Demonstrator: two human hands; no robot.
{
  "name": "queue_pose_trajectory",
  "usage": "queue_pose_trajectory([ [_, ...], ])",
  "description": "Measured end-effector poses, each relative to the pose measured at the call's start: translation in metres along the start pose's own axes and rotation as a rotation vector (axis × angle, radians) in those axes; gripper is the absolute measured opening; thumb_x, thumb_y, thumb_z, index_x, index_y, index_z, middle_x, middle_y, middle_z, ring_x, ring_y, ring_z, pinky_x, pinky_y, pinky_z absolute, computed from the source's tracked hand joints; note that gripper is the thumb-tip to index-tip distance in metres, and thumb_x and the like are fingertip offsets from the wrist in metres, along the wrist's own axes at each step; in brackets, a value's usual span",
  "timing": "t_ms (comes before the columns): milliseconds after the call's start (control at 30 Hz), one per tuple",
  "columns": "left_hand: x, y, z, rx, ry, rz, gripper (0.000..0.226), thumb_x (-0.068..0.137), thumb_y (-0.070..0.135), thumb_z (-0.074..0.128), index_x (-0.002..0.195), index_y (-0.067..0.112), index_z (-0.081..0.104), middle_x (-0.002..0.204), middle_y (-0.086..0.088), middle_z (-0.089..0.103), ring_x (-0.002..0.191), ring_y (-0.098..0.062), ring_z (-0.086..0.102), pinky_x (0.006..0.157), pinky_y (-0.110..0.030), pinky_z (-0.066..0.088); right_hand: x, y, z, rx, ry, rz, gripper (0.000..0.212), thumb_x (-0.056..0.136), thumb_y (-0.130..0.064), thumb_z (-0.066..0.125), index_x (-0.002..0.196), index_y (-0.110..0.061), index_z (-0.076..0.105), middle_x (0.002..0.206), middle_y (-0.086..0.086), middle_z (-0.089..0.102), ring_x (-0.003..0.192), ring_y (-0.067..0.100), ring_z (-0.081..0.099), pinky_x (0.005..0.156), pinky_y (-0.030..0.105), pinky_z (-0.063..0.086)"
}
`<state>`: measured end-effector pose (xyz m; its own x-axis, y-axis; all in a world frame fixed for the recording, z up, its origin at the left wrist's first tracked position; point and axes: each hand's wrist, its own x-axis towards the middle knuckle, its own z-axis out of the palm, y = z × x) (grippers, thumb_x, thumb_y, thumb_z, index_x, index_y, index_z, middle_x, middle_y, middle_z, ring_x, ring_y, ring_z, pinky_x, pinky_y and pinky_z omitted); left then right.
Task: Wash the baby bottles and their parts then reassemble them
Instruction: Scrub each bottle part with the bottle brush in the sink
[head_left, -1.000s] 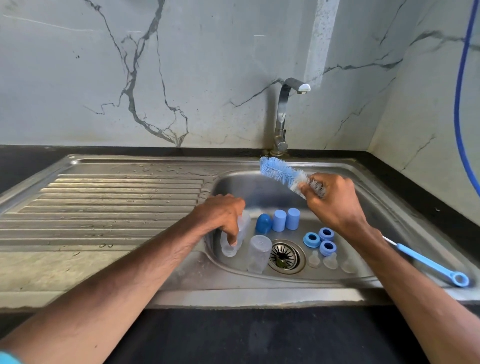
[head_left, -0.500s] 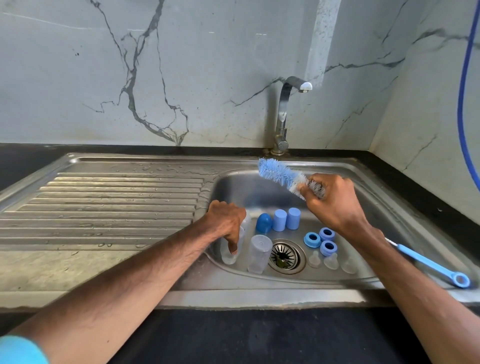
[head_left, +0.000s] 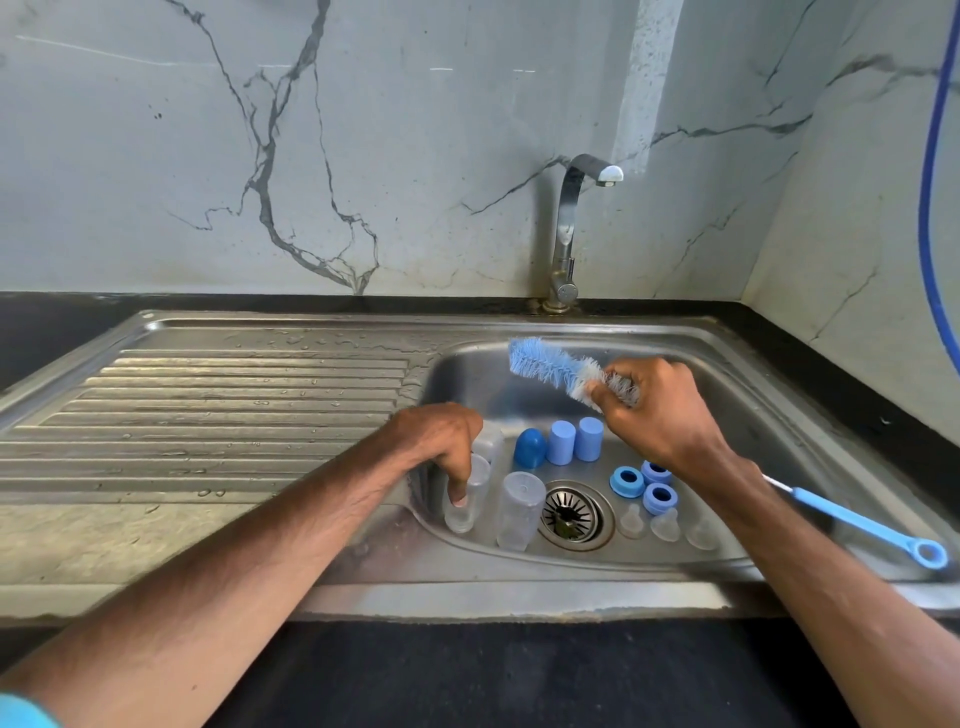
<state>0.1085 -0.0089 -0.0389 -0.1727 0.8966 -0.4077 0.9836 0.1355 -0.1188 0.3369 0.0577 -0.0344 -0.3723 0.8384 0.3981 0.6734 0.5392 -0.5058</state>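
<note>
gripping clear bottle (head_left: 461, 512) beneath it, left hand (head_left: 441, 436); right hand (head_left: 655, 413) fisted round brush (head_left: 545, 364), above caps (head_left: 562, 442).

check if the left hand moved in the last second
Yes, slightly: the left hand, gripping a clear bottle, sank lower into the sink, toward the level of the drain.

Lowers left hand (head_left: 441, 441) slightly toward the drain (head_left: 571, 512), reaching further down the clear bottle (head_left: 462, 514). Dips brush (head_left: 550, 366), gripped in right hand (head_left: 660, 415), a touch nearer the drain.
</note>
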Motion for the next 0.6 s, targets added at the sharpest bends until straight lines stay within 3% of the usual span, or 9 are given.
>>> queue_pose_trajectory([
  [67, 0.001, -0.006, -0.004, -0.023, -0.048, 0.003, 0.047, 0.078, 0.030, 0.088, 0.109, 0.016, 0.055, 0.109, 0.000, 0.056, 0.094, -0.022, 0.059, 0.081, -0.034, 0.053, -0.001, -0.002, 0.003, -0.007, -0.025, 0.015, 0.018, 0.094, -0.036, 0.070, 0.084, -0.021, 0.071, 0.073, 0.001, 0.071, 0.066, 0.025, 0.068, 0.063, 0.049, 0.060],
  [133, 0.000, -0.010, -0.009, -0.041, -0.062, 0.007, 0.028, 0.089, 0.017, 0.070, 0.109, 0.015, 0.051, 0.103, -0.002, 0.054, 0.089, -0.020, 0.057, 0.076, -0.032, 0.051, -0.002, -0.002, 0.006, -0.012, -0.051, 0.012, 0.020, 0.094, -0.037, 0.069, 0.084, -0.020, 0.071, 0.072, 0.002, 0.070, 0.066, 0.027, 0.066, 0.063, 0.049, 0.059],
  [233, 0.000, -0.013, -0.011, -0.148, 0.020, -0.004, 0.035, 0.098, 0.009, 0.048, 0.132, 0.003, 0.048, 0.107, -0.007, 0.057, 0.090, -0.019, 0.054, 0.070, -0.029, 0.044, -0.002, -0.001, 0.010, 0.010, -0.126, 0.001, 0.016, 0.095, -0.040, 0.068, 0.094, -0.024, 0.070, 0.076, -0.002, 0.070, 0.070, 0.023, 0.066, 0.066, 0.045, 0.058],
  [333, 0.008, -0.008, -0.004, -0.291, 0.173, -0.037, 0.043, 0.100, 0.008, 0.049, 0.142, -0.001, 0.042, 0.125, -0.012, 0.059, 0.099, -0.021, 0.056, 0.076, -0.031, 0.044, -0.001, 0.000, 0.011, 0.031, -0.161, -0.013, 0.024, 0.095, -0.035, 0.066, 0.117, -0.024, 0.066, 0.093, -0.002, 0.071, 0.080, 0.020, 0.066, 0.072, 0.043, 0.058],
  [400, 0.018, -0.001, -0.002, -0.365, 0.212, -0.059, 0.041, 0.103, 0.016, 0.054, 0.140, 0.000, 0.047, 0.122, -0.010, 0.060, 0.098, -0.021, 0.058, 0.077, -0.030, 0.045, -0.002, 0.000, 0.010, 0.028, -0.162, -0.016, 0.035, 0.096, -0.032, 0.065, 0.128, -0.021, 0.060, 0.106, 0.002, 0.071, 0.086, 0.021, 0.066, 0.078, 0.046, 0.059],
  [500, 0.029, 0.010, -0.006, -0.366, 0.130, -0.098, 0.053, 0.102, 0.039, 0.060, 0.139, 0.002, 0.052, 0.118, -0.009, 0.062, 0.094, -0.021, 0.057, 0.076, -0.029, 0.045, -0.001, 0.001, 0.011, 0.037, -0.152, -0.005, 0.039, 0.097, -0.042, 0.064, 0.129, -0.021, 0.058, 0.108, 0.002, 0.069, 0.088, 0.021, 0.067, 0.081, 0.047, 0.059],
  [600, 0.038, 0.020, -0.010, -0.295, 0.076, -0.127, 0.061, 0.101, 0.050, 0.058, 0.143, 0.007, 0.050, 0.137, -0.010, 0.060, 0.112, -0.025, 0.060, 0.086, -0.031, 0.049, 0.000, 0.004, 0.011, 0.035, -0.131, 0.025, 0.043, 0.095, -0.055, 0.063, 0.124, -0.022, 0.060, 0.106, 0.003, 0.070, 0.092, 0.025, 0.067, 0.083, 0.046, 0.057],
])
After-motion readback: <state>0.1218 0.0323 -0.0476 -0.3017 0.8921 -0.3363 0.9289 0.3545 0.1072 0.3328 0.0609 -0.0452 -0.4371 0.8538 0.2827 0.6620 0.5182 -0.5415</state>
